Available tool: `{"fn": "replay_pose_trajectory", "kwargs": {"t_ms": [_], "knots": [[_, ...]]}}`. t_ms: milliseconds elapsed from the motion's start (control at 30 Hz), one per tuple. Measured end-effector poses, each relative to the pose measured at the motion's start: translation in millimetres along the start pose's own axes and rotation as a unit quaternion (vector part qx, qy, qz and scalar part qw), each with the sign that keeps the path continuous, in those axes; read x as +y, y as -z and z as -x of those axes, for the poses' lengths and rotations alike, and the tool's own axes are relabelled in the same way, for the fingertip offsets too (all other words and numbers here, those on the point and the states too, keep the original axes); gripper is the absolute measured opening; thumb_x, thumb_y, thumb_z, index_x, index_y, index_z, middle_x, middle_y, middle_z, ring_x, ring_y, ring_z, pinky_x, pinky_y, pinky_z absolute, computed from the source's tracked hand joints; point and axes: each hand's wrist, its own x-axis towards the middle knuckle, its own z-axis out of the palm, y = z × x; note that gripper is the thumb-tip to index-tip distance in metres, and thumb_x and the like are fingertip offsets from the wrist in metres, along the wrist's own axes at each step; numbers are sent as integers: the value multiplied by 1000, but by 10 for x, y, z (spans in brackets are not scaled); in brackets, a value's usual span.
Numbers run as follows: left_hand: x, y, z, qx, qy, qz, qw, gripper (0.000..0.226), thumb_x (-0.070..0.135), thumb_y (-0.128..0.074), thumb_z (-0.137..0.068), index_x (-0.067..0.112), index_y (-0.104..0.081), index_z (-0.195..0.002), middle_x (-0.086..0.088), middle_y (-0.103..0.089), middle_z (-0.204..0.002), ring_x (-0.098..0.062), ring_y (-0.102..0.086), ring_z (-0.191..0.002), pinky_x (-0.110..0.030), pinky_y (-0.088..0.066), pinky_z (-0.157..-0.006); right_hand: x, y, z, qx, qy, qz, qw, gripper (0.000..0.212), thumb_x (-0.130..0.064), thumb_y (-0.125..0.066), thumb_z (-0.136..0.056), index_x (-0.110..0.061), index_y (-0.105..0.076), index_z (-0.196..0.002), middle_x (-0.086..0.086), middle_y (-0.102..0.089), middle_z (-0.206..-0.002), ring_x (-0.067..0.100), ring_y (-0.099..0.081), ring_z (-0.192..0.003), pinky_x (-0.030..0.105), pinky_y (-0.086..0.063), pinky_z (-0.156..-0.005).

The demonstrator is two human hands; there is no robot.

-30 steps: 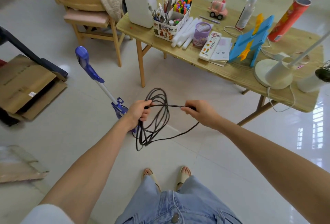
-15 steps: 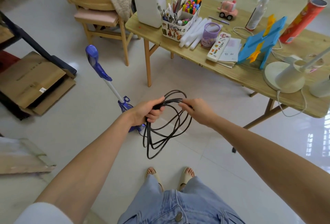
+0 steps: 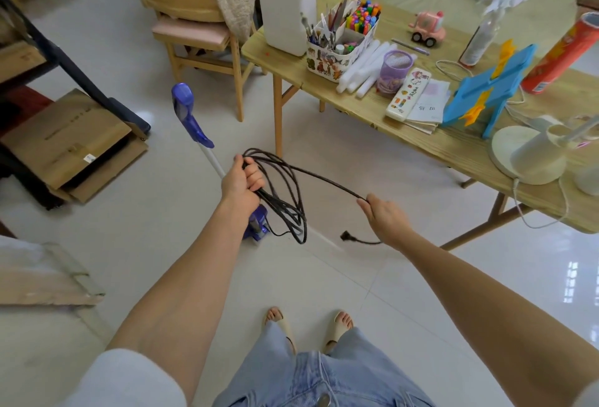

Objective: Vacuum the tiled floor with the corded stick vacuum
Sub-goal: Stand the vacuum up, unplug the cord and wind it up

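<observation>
Cord preparation. The left hand (image 3: 241, 184) grips one bundle of black power cord coils (image 3: 285, 199); the right hand (image 3: 384, 220), to its right, pinches a single strand drawn from it, the one plug (image 3: 346, 237) dangling just beneath. The strand's long axis runs left-far to right-near between the two hands. One blue-handled stick vacuum (image 3: 191, 121) stands on the tiled floor (image 3: 324, 277) behind the left hand, left of the wooden counter (image 3: 453, 144).
</observation>
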Motion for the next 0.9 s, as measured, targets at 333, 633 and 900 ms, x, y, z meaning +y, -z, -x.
{"fn": "replay_pose_trajectory", "kwargs": {"t_ms": [333, 633, 900], "knots": [[98, 130, -7, 42, -16, -175, 984, 34, 19, -31, -104, 16, -41, -72, 4, -49, -47, -8, -40, -35, -19, -34, -40, -192, -25, 352, -173, 199, 255, 930, 29, -32, -27, -105, -14, -49, -112, 8, -60, -104, 30, -59, -84, 37, -41, -69], [-242, 180, 367, -166, 90, -583, 790, 28, 21, -32, -105, 4, -47, -90, -11, -66, -71, -26, -68, -60, -37, -58, -64, -833, 257, 201, -127, 361, 116, 917, 37, -39, -46, -99, -5, -60, -94, 2, -45, -88, 20, -48, -77, 34, -40, -67], [-131, 286, 601, -220, 217, -485, 818, 31, 25, -31, -104, 12, -46, -81, 0, -41, -55, -12, -37, -42, -22, -36, -43, -1009, 359, -44, -122, 320, 15, 939, 36, -51, -53, -91, -18, -53, -78, 0, -49, -81, 16, -46, -68, 27, -37, -62]]}}
